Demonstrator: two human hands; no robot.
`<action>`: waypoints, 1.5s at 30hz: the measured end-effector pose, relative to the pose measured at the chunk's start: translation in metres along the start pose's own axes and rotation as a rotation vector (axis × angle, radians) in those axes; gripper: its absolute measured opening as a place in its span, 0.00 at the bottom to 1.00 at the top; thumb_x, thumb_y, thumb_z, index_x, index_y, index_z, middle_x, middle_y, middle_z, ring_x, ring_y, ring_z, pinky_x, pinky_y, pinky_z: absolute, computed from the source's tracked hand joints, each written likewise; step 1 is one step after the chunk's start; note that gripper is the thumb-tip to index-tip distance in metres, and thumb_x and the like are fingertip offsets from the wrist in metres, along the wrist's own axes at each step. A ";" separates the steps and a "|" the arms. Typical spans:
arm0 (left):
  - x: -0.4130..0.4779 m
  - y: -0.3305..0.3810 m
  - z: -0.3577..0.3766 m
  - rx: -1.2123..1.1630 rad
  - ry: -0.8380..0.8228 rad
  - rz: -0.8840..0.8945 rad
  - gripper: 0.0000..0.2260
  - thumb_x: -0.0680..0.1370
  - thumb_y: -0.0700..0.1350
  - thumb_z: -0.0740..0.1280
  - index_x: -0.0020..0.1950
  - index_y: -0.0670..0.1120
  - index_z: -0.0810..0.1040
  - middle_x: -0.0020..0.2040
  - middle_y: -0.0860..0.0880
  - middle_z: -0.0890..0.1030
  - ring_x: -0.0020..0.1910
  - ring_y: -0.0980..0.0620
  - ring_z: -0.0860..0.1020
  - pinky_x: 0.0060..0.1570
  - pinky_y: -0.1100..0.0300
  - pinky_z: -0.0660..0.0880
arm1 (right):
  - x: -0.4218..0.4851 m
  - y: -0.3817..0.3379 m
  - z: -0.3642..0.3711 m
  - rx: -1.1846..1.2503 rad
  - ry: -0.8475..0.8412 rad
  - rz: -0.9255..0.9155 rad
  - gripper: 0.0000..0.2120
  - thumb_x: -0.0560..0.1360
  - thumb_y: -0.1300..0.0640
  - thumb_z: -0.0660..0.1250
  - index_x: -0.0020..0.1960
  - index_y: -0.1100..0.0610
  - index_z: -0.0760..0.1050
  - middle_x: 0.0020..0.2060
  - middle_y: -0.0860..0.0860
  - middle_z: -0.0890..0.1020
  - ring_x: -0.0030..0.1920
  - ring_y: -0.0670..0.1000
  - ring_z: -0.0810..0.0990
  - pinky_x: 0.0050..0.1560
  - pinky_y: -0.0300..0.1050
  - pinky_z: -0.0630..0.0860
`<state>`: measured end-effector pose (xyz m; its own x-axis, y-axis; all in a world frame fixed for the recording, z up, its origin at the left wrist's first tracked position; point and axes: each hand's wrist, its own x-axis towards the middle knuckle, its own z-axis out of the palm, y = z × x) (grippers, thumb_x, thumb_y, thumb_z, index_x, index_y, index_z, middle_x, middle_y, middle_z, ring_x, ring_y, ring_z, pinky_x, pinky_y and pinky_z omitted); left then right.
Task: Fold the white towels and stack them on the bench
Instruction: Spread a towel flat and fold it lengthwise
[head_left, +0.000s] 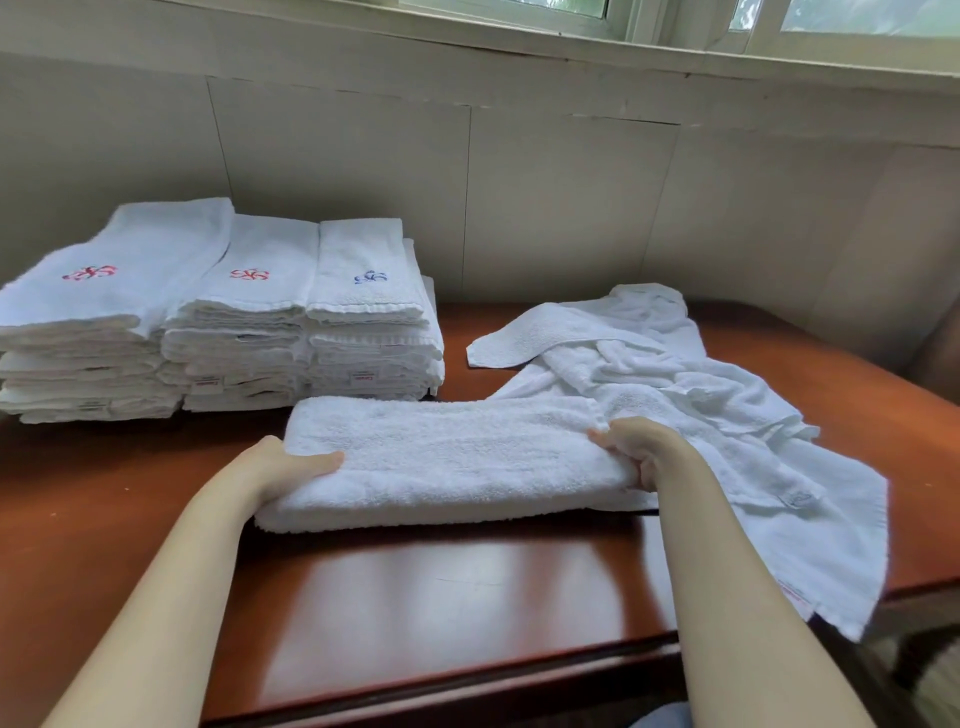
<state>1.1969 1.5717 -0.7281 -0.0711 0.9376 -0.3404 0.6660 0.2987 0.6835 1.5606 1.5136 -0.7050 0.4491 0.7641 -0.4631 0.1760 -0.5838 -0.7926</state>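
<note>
Now a folded towel (447, 462) is gripped at both ends, near the bench (467, 597) edge.
Left hand (283, 467) and right hand (636, 447) are curled round it; a lift onto the far-left stacks (218, 312) seems due, with loose towels (701, 395) waiting right.

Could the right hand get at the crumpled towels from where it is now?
Probably yes. The right hand grips the folded towel at the end lying against the crumpled towels, with nothing between; it would have to let go first.

A lodging's linen room, it seems: monogrammed towel stacks (218, 312) on a wooden bench (441, 597) beneath a window (675, 21).
</note>
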 end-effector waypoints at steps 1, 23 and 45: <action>-0.001 0.001 0.001 -0.001 -0.002 0.003 0.34 0.71 0.58 0.72 0.68 0.38 0.69 0.61 0.41 0.77 0.55 0.42 0.77 0.58 0.51 0.73 | 0.001 -0.001 0.001 -0.010 -0.005 0.009 0.20 0.79 0.55 0.64 0.68 0.61 0.66 0.39 0.53 0.76 0.34 0.52 0.75 0.23 0.39 0.73; -0.025 -0.001 -0.015 -0.421 -0.134 -0.076 0.15 0.75 0.41 0.71 0.58 0.36 0.78 0.48 0.38 0.83 0.47 0.40 0.82 0.41 0.53 0.77 | -0.010 -0.005 0.099 -0.945 0.173 -0.752 0.19 0.81 0.47 0.47 0.62 0.54 0.71 0.62 0.52 0.74 0.67 0.55 0.67 0.70 0.58 0.57; -0.077 0.027 -0.049 -0.689 -0.105 0.726 0.35 0.62 0.63 0.74 0.65 0.52 0.70 0.61 0.56 0.79 0.61 0.62 0.75 0.56 0.71 0.68 | -0.138 -0.091 0.095 0.987 -0.321 -0.713 0.09 0.78 0.59 0.64 0.57 0.59 0.77 0.46 0.56 0.84 0.46 0.54 0.83 0.47 0.50 0.81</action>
<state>1.1840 1.5158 -0.6522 0.2691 0.9231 0.2746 -0.0553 -0.2698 0.9613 1.3992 1.4873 -0.6073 0.2669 0.9374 0.2235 -0.4992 0.3329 -0.8000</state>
